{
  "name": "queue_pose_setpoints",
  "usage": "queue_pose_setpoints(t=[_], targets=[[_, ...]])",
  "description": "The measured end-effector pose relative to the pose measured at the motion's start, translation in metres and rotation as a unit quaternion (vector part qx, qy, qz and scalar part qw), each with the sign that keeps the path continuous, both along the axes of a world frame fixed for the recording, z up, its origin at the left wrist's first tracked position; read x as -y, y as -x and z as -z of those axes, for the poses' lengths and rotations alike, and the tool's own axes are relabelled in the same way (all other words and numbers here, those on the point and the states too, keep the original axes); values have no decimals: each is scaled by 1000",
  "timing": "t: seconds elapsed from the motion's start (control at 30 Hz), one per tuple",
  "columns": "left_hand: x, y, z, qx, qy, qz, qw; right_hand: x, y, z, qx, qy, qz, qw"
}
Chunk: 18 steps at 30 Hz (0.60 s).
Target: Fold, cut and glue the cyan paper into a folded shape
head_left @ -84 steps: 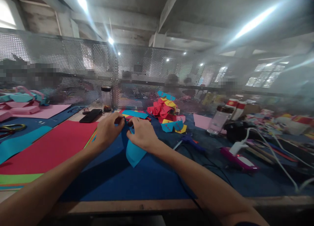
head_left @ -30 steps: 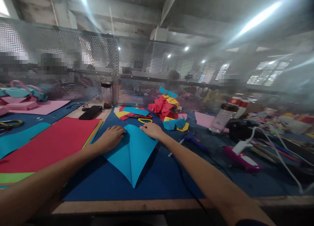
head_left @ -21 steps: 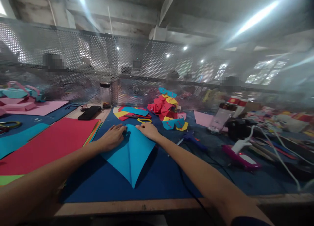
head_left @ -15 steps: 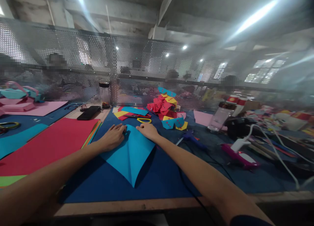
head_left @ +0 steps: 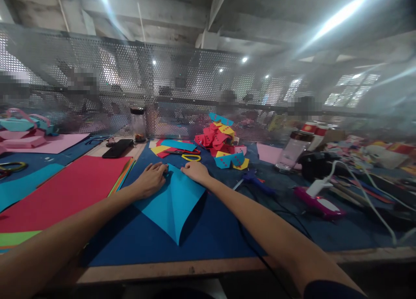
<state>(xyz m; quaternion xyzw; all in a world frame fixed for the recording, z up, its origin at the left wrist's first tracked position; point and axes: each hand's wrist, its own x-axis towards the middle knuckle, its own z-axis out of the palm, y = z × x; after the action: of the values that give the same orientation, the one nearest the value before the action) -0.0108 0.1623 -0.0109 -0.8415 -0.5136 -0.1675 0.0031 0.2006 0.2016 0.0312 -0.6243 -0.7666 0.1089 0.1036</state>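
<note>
A blue paper sheet (head_left: 173, 203) lies on the dark blue mat, creased down its middle, with one corner toward the table's front edge. My left hand (head_left: 152, 180) is closed on its upper left edge, fingers bent near the far corner. Across from it, my right hand (head_left: 196, 172) pinches the upper right edge close to the same corner. Yellow-handled scissors (head_left: 191, 157) lie just beyond the hands, beside flat blue, red and yellow paper pieces (head_left: 178, 145).
Left are a red paper stack (head_left: 71, 190), a black phone (head_left: 118, 148) and a jar (head_left: 138, 125). Folded paper pieces (head_left: 219, 138) are heaped behind. To the right are a blue glue gun (head_left: 258, 182), a clear bottle (head_left: 294, 154) and a magenta power strip (head_left: 320, 203) with cables.
The view has shifted slightly. Both hands keep nearly the same hold on the blue sheet.
</note>
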Motion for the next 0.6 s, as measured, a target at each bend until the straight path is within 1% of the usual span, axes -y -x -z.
queue_pose_setpoints(t=[0.2,0.37,0.5,0.6], targets=[[-1,0,-1,-7,9,-3,1000,0,0,0,4,4,-1,1000],[-2,1,1,-12,12,-4,1000,-7,1,-3,3,16,-10,1000],[-3,1,4,-17,9,-7,1000,-17,16,-8,-3,16,-23,1000],[-4,2,5,-23,7,-6,1000,-22,30,-9,-8,5,-17,1000]])
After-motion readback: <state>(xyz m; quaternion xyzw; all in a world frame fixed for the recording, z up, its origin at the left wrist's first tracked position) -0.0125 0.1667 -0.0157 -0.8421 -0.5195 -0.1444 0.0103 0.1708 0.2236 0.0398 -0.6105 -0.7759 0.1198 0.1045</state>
